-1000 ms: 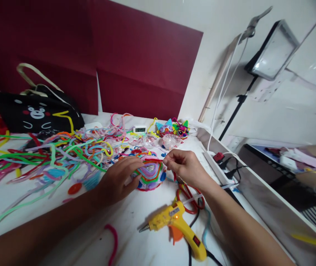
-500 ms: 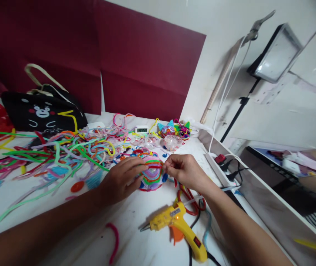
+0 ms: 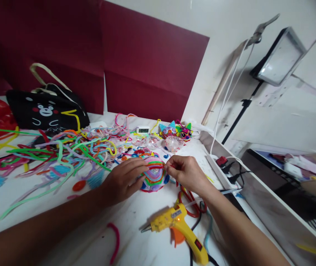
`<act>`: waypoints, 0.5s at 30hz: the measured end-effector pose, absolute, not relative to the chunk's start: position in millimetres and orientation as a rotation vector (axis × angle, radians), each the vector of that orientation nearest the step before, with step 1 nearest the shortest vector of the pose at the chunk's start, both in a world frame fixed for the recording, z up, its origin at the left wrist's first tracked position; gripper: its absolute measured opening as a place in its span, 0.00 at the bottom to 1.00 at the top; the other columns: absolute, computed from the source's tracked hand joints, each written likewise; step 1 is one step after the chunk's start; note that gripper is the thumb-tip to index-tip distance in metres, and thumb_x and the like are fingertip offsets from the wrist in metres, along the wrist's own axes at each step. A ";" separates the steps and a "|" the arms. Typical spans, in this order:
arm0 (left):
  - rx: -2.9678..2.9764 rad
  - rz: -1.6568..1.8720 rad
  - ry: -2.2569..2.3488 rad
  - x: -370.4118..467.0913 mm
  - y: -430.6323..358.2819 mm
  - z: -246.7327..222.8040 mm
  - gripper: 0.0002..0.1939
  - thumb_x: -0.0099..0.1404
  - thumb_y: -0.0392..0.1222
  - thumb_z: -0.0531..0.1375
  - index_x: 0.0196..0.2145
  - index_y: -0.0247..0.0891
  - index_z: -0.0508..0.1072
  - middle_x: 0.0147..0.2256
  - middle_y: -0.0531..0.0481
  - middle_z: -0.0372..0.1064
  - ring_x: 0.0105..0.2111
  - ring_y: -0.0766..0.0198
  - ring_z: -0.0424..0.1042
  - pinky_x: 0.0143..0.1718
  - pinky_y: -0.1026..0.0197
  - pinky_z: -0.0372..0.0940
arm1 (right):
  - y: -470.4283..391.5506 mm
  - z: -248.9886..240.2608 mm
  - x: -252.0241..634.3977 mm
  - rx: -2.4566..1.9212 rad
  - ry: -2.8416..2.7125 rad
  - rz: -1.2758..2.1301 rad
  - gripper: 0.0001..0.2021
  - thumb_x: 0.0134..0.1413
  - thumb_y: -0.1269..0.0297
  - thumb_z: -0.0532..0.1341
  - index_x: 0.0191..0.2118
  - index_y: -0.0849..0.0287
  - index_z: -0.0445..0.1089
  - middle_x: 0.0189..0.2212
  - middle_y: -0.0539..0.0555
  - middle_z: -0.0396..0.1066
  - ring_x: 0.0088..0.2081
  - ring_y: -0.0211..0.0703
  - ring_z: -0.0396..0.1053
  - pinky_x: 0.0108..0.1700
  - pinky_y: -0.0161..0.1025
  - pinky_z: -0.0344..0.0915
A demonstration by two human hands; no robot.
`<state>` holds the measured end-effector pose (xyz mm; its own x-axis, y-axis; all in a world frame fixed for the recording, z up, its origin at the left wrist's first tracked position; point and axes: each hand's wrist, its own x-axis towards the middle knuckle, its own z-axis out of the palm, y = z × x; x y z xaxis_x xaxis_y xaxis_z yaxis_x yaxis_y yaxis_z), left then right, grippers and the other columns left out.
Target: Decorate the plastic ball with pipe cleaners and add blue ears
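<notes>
Closely, 2 hands (image 3: 126, 177) (image 3: 187, 173) (angled inward) flank a striped piece (image 3: 154, 180).

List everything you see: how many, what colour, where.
Craft piece: one, multicoloured, between the hands
Red strip: one, red, across the craft piece
Glue gun: one, yellow, table's near side
Loose stem: one, magenta, left of the glue gun
Fuzzy stems: many, mixed colours, table's left
Eared faces: two, multicoloured, table's far side
Clear domes: at least two, transparent, before the eared faces
Digital display: one, white, left of the eared faces
Bag: one, black, far left
Power strip: one, white, right
Lamp: one, black-framed, upper right
Wall sheets: at least two, maroon, behind
Table: one, white, beneath
Left hand: one, bare, craft piece's left side
Right hand: one, bare, pinching the red strip
</notes>
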<state>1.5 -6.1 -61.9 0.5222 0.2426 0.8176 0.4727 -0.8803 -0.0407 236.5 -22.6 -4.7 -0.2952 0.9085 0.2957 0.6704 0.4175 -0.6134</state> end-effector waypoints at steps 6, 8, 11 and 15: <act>-2.532 -1.260 -0.590 0.3 -5.3 -62.2 0.17 0.63 0.31 0.57 0.50 0.38 0.68 0.47 0.42 0.73 0.51 0.56 0.71 0.53 0.51 0.67 | -21.8 -5.7 236.1 -1.312 -2.059 0.504 0.05 0.51 0.68 0.59 0.29 0.60 0.72 0.20 0.48 0.70 0.21 0.33 0.61 0.24 0.30 0.54; -2.541 -1.237 -0.589 -0.4 -5.2 -62.9 0.17 0.63 0.31 0.57 0.50 0.37 0.68 0.48 0.42 0.72 0.51 0.56 0.70 0.53 0.51 0.67 | -22.4 -5.7 235.2 -1.321 -2.063 0.496 0.06 0.51 0.67 0.60 0.29 0.60 0.73 0.21 0.49 0.70 0.22 0.34 0.61 0.25 0.30 0.55; -2.546 -1.219 -0.583 -0.3 -5.7 -63.1 0.17 0.63 0.30 0.57 0.50 0.36 0.69 0.48 0.41 0.72 0.52 0.55 0.70 0.52 0.50 0.67 | -24.1 -6.0 233.3 -1.338 -2.069 0.466 0.06 0.52 0.64 0.61 0.30 0.60 0.73 0.21 0.50 0.71 0.22 0.35 0.62 0.26 0.31 0.55; -2.529 -1.228 -0.578 1.1 -7.5 -61.1 0.16 0.63 0.30 0.57 0.49 0.36 0.69 0.47 0.40 0.72 0.51 0.55 0.70 0.52 0.51 0.67 | -25.0 -7.3 231.3 -1.351 -2.066 0.436 0.07 0.53 0.63 0.61 0.28 0.59 0.72 0.20 0.49 0.69 0.22 0.35 0.60 0.25 0.31 0.54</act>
